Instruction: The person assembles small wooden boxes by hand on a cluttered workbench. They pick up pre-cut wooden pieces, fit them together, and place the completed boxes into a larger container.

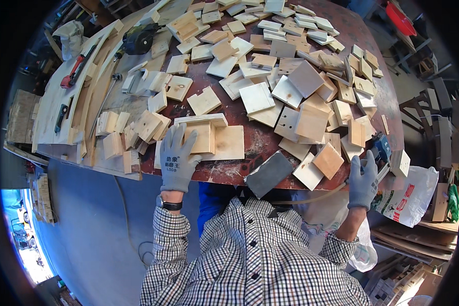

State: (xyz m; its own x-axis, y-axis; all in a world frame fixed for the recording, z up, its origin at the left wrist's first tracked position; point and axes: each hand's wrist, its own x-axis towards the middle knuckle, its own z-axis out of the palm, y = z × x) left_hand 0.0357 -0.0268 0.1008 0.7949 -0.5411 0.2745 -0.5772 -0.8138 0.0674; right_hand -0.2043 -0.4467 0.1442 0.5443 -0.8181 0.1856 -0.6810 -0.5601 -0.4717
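Note:
My left hand [178,159], in a grey work glove, holds the left end of a small wooden assembly [203,136] at the table's front edge. Its thumb lies on the face of the block, and an upright strip runs along the back. Under and beside it is a flat pale board [229,144]. At the right front corner my gloved right hand [363,179] is closed around the handle area of a dark blue nail gun [381,147]. A thin hose [316,197] leads up to that hand, which hides most of the handle.
Many loose wooden pieces [296,86] cover the dark red table [229,176]. A dark grey block [269,173] lies at the front edge between my hands. Long boards with a red-handled tool [72,74] lie left. A white plastic bag [410,199] hangs right.

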